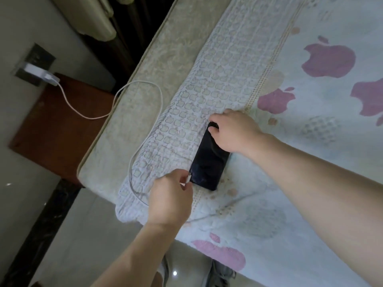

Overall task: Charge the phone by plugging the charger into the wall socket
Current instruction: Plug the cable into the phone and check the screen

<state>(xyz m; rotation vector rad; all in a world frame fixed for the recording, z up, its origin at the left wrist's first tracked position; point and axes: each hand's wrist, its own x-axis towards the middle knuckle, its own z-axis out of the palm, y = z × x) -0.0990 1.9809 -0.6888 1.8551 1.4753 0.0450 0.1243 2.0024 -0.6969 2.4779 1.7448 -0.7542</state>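
Observation:
A black phone [209, 160] lies screen up on the bed [290, 141]. My right hand [232, 131] rests on its far end, with the fingers curled over the top edge. My left hand [172, 199] pinches the white cable's plug [188, 179] right at the phone's near end. The white cable [143, 88] loops back across the mattress edge to a white charger [39, 74]. The charger sits in the dark wall socket [34, 65] at the far left.
A reddish-brown bedside table [56, 129] stands under the socket, between wall and mattress. A white quilted cloth with apple shapes [217, 75] covers the bed's left part. Glossy floor with a dark strip [41, 230] lies below.

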